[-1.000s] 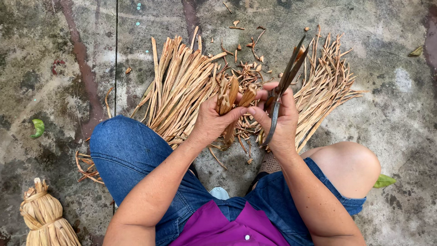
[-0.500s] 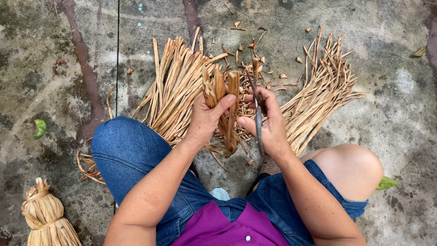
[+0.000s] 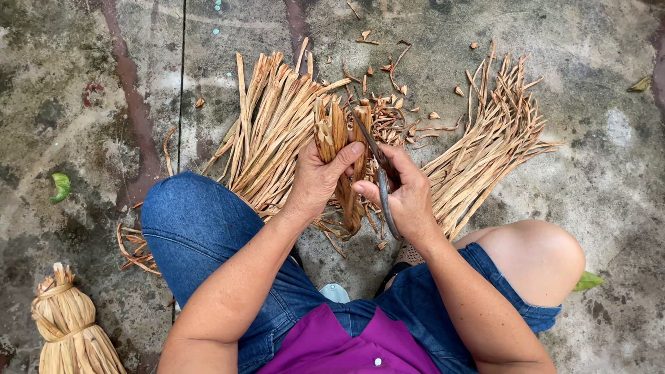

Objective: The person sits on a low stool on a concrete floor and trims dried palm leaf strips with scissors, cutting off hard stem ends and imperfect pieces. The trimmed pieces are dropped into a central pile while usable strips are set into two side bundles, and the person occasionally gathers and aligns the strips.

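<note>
Above the fanned pile of dried leaf strips (image 3: 277, 131), the left hand (image 3: 320, 181) had its fingers clamped on a small bundle of strips (image 3: 339, 149); just beside, the right hand (image 3: 405, 197) gripped dark scissors (image 3: 379, 180), fingers closed.

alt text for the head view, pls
Seated person's left hand grips a bunch of dried leaf strips while the right hand works scissors at it. Strip piles fan out on stained concrete.
</note>
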`<state>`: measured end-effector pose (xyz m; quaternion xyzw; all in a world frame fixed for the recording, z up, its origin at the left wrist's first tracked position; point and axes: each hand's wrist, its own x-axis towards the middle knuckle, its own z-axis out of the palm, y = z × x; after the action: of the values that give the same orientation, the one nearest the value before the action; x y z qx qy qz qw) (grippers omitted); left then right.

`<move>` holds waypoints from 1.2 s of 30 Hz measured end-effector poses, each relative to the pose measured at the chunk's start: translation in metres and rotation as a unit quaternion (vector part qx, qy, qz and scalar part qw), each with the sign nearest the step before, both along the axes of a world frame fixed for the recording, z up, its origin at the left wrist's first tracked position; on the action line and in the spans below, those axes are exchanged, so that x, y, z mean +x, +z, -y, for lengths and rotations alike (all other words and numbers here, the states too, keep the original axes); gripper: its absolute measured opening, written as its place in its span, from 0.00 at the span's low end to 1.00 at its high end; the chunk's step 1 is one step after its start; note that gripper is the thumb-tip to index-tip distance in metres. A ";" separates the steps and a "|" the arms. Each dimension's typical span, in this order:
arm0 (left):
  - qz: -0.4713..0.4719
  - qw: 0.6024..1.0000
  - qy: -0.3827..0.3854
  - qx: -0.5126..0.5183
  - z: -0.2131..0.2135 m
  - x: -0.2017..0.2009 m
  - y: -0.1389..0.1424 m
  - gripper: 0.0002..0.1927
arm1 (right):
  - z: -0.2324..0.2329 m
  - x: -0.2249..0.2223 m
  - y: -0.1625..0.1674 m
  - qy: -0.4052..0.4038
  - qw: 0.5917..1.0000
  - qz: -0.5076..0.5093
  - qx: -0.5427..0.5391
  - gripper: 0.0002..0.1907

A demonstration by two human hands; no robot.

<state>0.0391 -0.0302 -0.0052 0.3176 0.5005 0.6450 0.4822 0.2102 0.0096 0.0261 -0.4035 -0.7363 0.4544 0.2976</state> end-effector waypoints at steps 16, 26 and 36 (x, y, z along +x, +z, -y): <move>-0.030 0.998 -0.003 0.053 -0.002 -0.006 0.007 0.15 | -0.013 -0.001 -0.020 0.020 0.986 -0.145 -0.081 0.30; -0.023 0.978 -0.037 0.205 -0.006 0.011 0.018 0.27 | -0.022 -0.014 -0.044 0.009 0.991 -0.118 -0.061 0.19; 0.225 0.918 -0.303 -0.121 -0.006 0.035 -0.031 0.38 | -0.042 0.027 0.002 -0.052 0.892 -0.444 -0.064 0.29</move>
<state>0.0738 -0.0242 -0.0362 0.2397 0.3329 0.4564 0.7895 0.2368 0.0515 0.0284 -0.2155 -0.4746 0.6164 0.5903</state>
